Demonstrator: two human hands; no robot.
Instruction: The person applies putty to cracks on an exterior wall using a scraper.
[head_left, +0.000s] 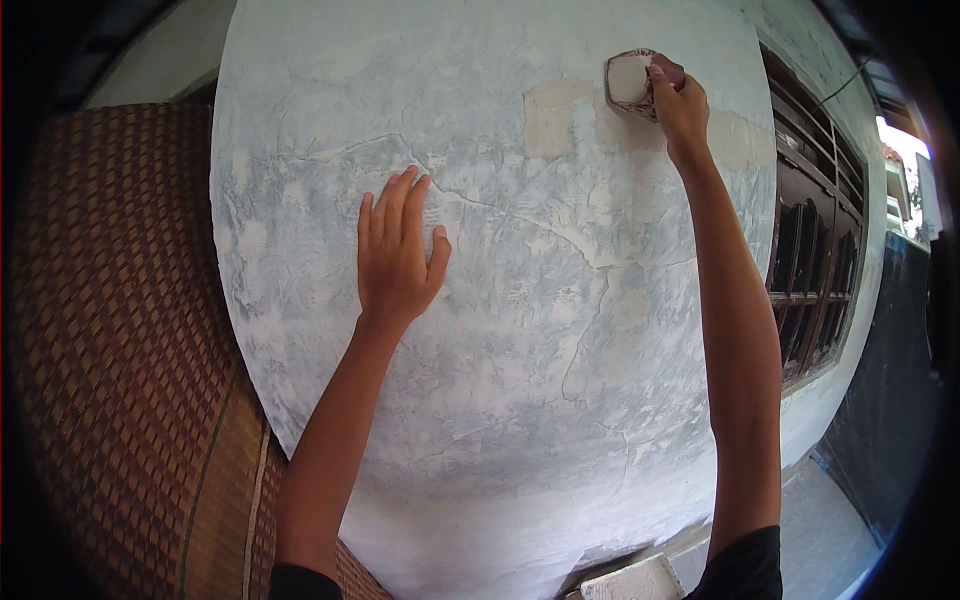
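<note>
High on the right, my right hand [682, 108] grips a putty scraper [630, 80] by its reddish-brown end. Pale filler coats the middle of the tool's face, and its edges look brown and crusted. The scraper is up against or very close to the wall [480, 330], which is white and grey, patchy and crossed by thin cracks. Beside the tool are smooth cream-coloured patches of filler [557, 118]. My left hand [398, 250] lies open with fingers outstretched, its fingertips at a crack [480, 203] left of the middle. It holds nothing.
Along the left side stands a brown woven mat or panel [120, 260]. A dark wooden window with bars [818, 220] is set in the wall face at the right. Low down by my right arm is a pale, whitish-topped block or container [635, 582].
</note>
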